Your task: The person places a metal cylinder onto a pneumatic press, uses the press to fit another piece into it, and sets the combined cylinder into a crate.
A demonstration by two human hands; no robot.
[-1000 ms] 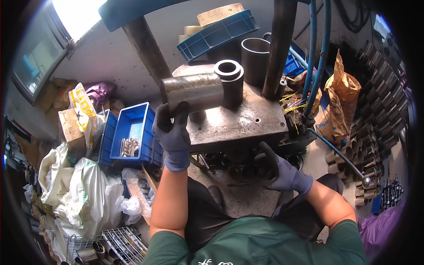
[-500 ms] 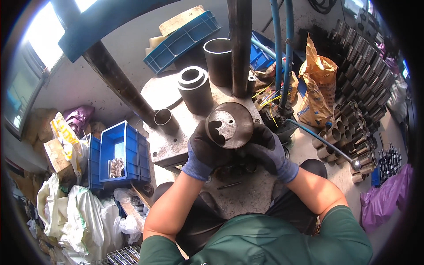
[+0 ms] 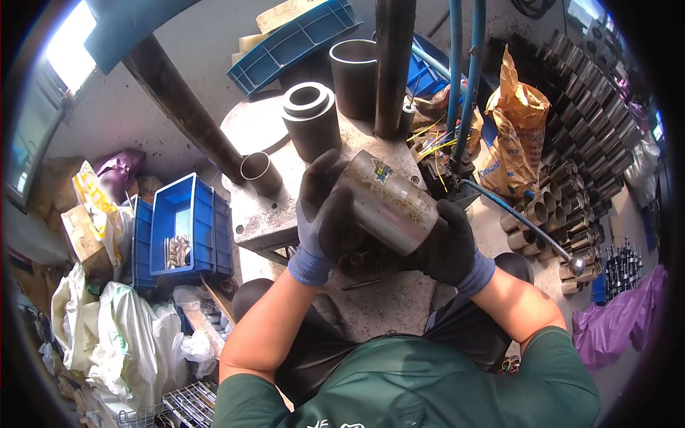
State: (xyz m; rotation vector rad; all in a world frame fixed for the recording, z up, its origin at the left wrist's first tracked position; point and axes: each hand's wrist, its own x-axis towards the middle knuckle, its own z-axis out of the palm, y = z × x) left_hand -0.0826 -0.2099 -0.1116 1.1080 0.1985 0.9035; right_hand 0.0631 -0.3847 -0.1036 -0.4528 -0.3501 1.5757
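Over the near edge of the worktable (image 3: pixel 265 222), a hollow steel sleeve (image 3: pixel 394 205) lies tilted on its side between my two gloved hands. A small sticker and rusty smears show on its outer wall. My left hand (image 3: pixel 325 210) grips its left end, and my right hand (image 3: pixel 451 246) is closed round the lower right end; some fingers are hidden behind the metal. Beyond my left hand stand a dark cylinder with a stepped ring top (image 3: pixel 312 132), a wider dark tube (image 3: pixel 354 89) and a short, small tube (image 3: pixel 262 175), all upright on the table.
Dark steel posts (image 3: pixel 394 71) rise from the table. Left are blue crates (image 3: pixel 191 225) and white sacks (image 3: pixel 135 342). On the right stand an orange-brown paper bag (image 3: pixel 519 143), stacked metal tubes (image 3: pixel 596 118) and a blue rod with a ball end (image 3: pixel 517 217). Blue hoses (image 3: pixel 467 93) hang behind.
The steel sleeve has been turned from its open end facing me to its side, showing the sticker. My hands have shifted to its two ends. The view has moved slightly.
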